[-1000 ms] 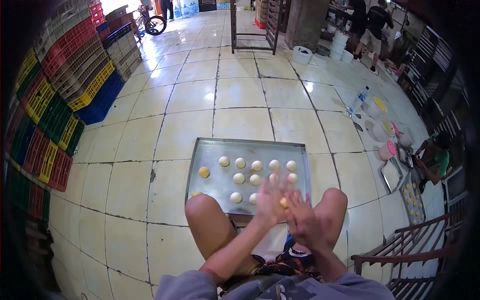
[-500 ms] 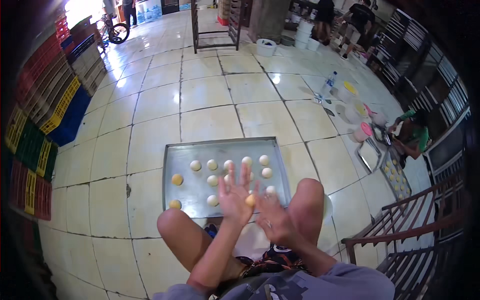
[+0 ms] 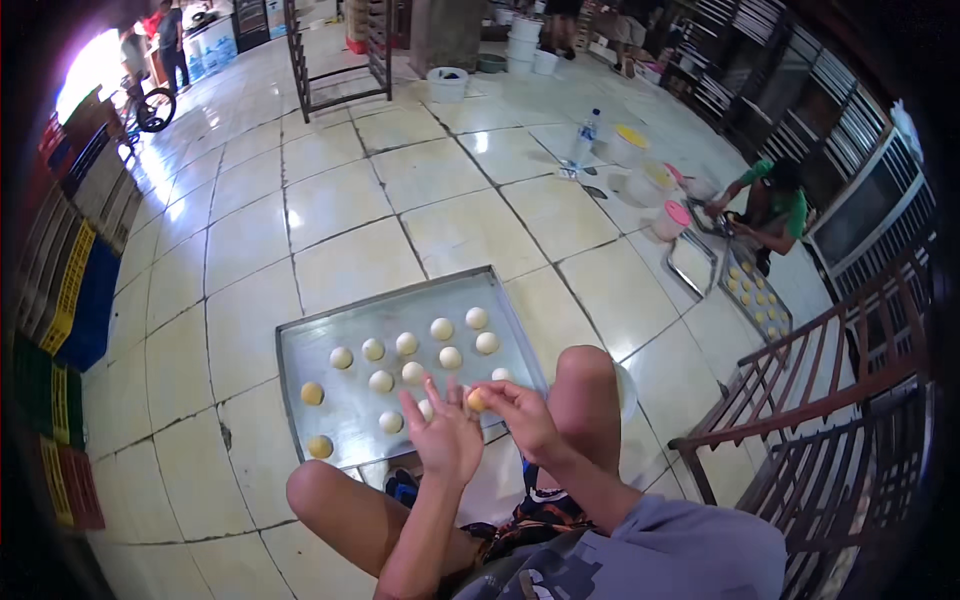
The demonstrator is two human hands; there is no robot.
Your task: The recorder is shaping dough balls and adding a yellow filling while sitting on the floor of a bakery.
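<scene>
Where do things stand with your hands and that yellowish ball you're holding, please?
Right hand: yellowish ball in fingertip grip.
Left hand: open, palm up, alongside; contact with ball unclear.
Obstruction: left hand partly hiding pale balls on metal tray.

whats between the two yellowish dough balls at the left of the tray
In the head view, only bare metal tray lies between the farther yellowish ball and the nearer one.

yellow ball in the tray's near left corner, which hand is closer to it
Left. The left hand is to the right of the yellow ball, apart from it; the right hand is farther right, with an orange ball at its fingertips.
</scene>
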